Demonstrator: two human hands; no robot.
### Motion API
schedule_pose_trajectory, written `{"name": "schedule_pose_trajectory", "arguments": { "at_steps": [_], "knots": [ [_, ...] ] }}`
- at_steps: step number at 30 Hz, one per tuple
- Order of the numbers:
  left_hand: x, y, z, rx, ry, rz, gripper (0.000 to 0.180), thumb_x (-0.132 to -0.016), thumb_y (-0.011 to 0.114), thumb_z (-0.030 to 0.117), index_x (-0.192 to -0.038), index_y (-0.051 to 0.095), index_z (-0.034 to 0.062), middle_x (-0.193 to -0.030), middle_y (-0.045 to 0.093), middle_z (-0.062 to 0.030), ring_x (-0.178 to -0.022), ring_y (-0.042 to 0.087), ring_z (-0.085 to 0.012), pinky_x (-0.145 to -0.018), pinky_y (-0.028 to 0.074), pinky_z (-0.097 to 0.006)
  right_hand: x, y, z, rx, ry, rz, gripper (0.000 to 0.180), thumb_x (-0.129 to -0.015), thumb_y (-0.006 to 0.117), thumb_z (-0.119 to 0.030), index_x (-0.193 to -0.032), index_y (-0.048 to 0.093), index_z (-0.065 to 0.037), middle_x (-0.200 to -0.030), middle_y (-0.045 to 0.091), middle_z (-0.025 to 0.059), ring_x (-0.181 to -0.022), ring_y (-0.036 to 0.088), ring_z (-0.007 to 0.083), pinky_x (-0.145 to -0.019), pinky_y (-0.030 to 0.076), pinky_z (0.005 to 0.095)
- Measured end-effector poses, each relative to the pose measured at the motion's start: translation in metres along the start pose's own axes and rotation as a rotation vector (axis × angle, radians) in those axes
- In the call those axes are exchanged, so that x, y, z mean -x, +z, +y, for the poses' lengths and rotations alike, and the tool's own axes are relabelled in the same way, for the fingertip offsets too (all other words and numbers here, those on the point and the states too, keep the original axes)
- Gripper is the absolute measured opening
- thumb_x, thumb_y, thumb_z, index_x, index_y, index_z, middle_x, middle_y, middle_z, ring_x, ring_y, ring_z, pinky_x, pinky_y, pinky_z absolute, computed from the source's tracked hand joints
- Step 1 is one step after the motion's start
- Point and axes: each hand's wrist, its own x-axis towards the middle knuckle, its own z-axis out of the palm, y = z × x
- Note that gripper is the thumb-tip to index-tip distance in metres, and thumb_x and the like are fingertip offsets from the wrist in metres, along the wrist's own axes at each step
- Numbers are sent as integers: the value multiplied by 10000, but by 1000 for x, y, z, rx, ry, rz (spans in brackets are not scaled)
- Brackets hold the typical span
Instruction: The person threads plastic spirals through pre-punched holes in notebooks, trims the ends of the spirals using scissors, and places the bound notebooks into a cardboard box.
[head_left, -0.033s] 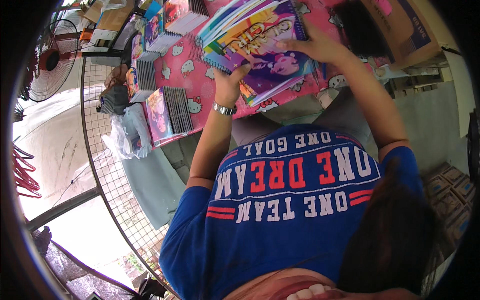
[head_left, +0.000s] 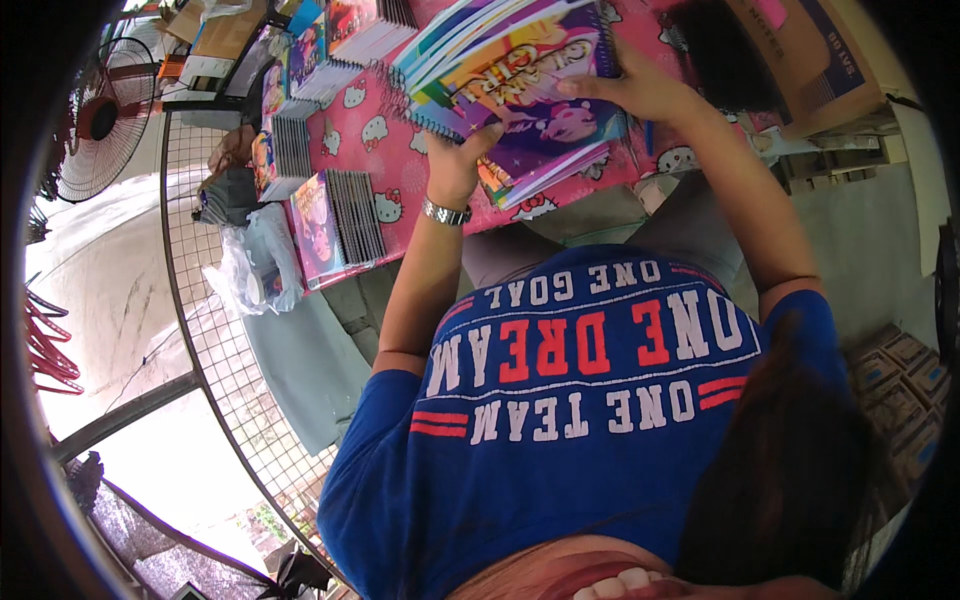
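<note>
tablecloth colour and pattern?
Tablecloth: pink, with white cartoon cats. Best seen in the head view, the only one.

Bright daylight came in on L, beyond a wire-mesh panel (head_left: 232, 395); elec. fan (head_left: 102, 118) sat upper L. Pink-covered tbl. (head_left: 405, 170) spanned the top; greyish flr. (head_left: 860, 225) showed R, w/ small boxes (head_left: 890, 365) lower R.

Left of the wire grid (head_left: 232, 388) we see a fan (head_left: 103, 118) and red hangers (head_left: 52, 345), a plastic bag (head_left: 252, 270) at its right side, a cardboard box (head_left: 805, 62) farther right.
</note>
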Motion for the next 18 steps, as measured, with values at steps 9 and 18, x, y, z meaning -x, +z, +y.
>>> {"name": "schedule_pose_trajectory", "arguments": {
  "at_steps": [9, 18],
  "knots": [
    [23, 8, -34, -81, 67, 24, 673, -675, 787, -10, -1287, 508, 9, -1143, 628, -86, -1106, 578, -239, -997, 438, -390, 18, -2, 58, -234, -26, 86, 1048, -702, 878, -242, -1511, 244, -38, -1390, 473, 138, -1297, 439, 225, -1083, 366, 360],
    [6, -11, -43, -85, -31, 47, 441, -730, 739, -61, -1138, 578, -26, -1017, 666, -94, -854, 656, -191, -753, 539, -312, -11, 16, 51, -138, -108, 27, 995, -684, 887, -246, -1472, 317, -41, -1361, 495, 118, -1270, 465, 214, -1076, 372, 357]
  ]
}}
